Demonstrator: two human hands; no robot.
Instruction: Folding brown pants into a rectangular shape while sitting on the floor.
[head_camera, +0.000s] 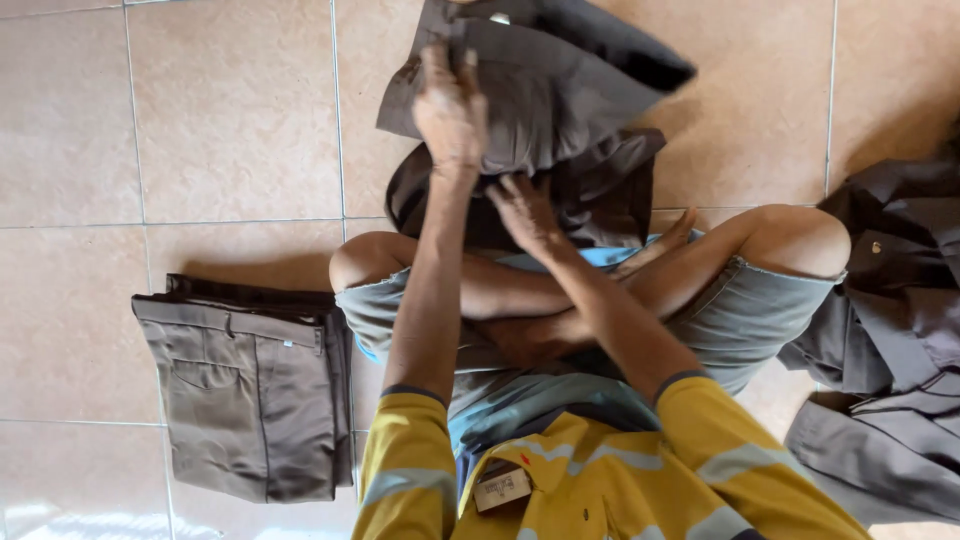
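Head view: the person sits cross-legged on the tile floor (230, 120), and the brown garment (540, 110) being folded lies on the tiles just beyond the shins, at about 12 o'clock from the lap. The left hand (450, 110) is laid palm-down on the upper fold, fingers mostly flat and spread toward 12 o'clock, pressing rather than pinching; whether the thumb hooks an edge beneath cannot be told. The right hand (525, 210) sits at about 5 o'clock from the left, resting on the lower, darker layer near the edge closest to the body, fingers loosely bent; it seems to touch the cloth, but a true grasp cannot be made out. The upper flap is tilted, its right corner pointing toward 2 o'clock, so the layers look out of square. To do this fold well, I judge the left palm should hold the flap down while the right smooths the under layer outward toward 3 o'clock, pushing out trapped bulges, then the edges should be lined up before creasing. A finished stack of folded trousers (250, 390) lies at 9 o'clock from the lap, a fair model for size. A loose heap of garments (890, 340) waits at 3 o'clock, touching the knee (800, 235).
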